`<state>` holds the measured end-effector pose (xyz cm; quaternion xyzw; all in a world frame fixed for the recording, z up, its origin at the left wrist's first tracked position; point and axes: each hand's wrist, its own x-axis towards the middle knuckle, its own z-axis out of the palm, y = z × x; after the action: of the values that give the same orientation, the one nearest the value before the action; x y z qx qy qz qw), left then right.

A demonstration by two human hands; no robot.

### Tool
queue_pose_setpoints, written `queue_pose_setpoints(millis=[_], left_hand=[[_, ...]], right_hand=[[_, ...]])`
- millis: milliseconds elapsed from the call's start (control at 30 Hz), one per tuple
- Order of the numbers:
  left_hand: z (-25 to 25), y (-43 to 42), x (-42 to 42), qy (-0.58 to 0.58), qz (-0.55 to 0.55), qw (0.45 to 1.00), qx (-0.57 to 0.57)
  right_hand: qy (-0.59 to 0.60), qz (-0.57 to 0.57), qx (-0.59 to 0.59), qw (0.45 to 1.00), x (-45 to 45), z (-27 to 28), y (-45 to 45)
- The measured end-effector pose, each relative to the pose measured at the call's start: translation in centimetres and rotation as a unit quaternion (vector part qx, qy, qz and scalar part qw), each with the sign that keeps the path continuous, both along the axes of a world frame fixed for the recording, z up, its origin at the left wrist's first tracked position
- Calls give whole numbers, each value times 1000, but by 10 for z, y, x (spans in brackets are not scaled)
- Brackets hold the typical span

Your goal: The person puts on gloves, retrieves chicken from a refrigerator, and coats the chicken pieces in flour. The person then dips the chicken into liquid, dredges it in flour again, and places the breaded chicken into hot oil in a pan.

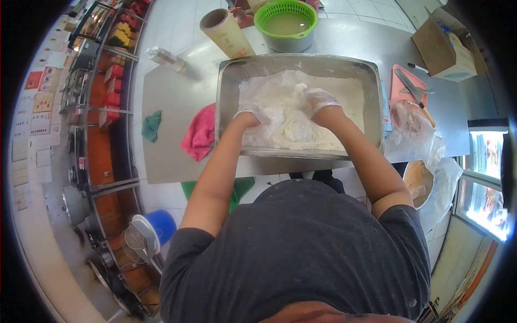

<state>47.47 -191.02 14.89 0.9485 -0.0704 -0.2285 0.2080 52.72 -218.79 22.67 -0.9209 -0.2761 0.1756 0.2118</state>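
A deep metal pan (229, 81) of white flour (353, 97) stands in front of me on the table. Both my hands wear clear, flour-dusted plastic gloves. Sunk into the flour left of the middle is my left hand (257, 114), its fingers covered. My right hand (321, 101) reaches in from the other side, tilted inward; white powder blurs its fingertips, so I cannot make out what they grip, if anything. Between and just below the hands lies a lumpy, flour-coated heap (298, 131), its contents hidden by the coating.
Behind the pan are a green colander (262, 24) in a pot of cloudy liquid and a large film roll (229, 35). A pink cloth (199, 132) lies left. At right are a pink tray (401, 81) with a knife (412, 89), plastic bags (412, 121) and a cardboard box (447, 51).
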Motion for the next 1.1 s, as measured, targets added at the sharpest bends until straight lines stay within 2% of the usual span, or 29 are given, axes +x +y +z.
queue_pose_setpoints(millis=[33, 100, 300, 367, 433, 567, 633, 667, 700, 733, 767, 833, 867, 900, 933, 967, 1000, 1033, 1067, 1100], left_hand=[[1, 1, 0, 1, 0, 1000, -7], [4, 4, -2, 0, 0, 1000, -19], [1, -2, -6, 2, -10, 999, -31], [-1, -6, -5, -1, -18, 999, -31], [-2, -7, -4, -6, -26, 999, -31], [5, -11, 4, -13, -32, 999, -35], [21, -12, 11, 13, -10, 999, -52], [30, -12, 14, 35, 14, 997, -68], [38, -12, 16, 36, 14, 997, -68], [46, -13, 18, 17, -12, 1000, -21], [55, -13, 21, -4, -37, 999, 26], [85, -21, 24, -19, -70, 997, 35], [93, -25, 24, -35, -106, 993, 42], [82, -20, 29, -34, -107, 993, 41], [72, -14, 36, 17, -57, 989, -136], [60, -10, 41, 40, -30, 974, -223], [57, -10, 45, 65, -4, 949, -308], [64, -18, 49, 26, -49, 970, -237], [70, -29, 52, -14, -93, 982, -165], [60, -35, 59, -16, -96, 981, -166]], right_hand=[[33, -2, -1, 999, -13, 33, 4], [41, 19, -30, 999, -7, 15, 2], [115, 126, -99, 980, -11, -119, -7], [139, 140, -103, 975, -12, -118, -3], [204, 124, -62, 969, -19, -86, 0], [196, 174, -58, 963, -18, -56, -1], [164, 247, -162, 941, -16, -43, 4], [166, 246, -162, 941, -17, -47, 0], [109, 221, -151, 957, -17, -51, -6], [51, 194, -140, 970, -18, -50, -9], [49, 195, -140, 969, -18, -48, -12], [-158, 138, -137, 968, -19, -25, -20], [-157, 138, -138, 968, -15, -18, -25], [-102, 92, -127, 982, -12, -12, -33], [-48, 45, -115, 991, -7, -10, -40], [-49, 45, -115, 991, 1, -19, -47], [1, -17, -125, 992, 11, -34, -55], [50, -80, -135, 986, 19, -44, -59], [49, -81, -135, 986, 28, -53, -63], [86, -85, -122, 985, 36, -58, -65]])
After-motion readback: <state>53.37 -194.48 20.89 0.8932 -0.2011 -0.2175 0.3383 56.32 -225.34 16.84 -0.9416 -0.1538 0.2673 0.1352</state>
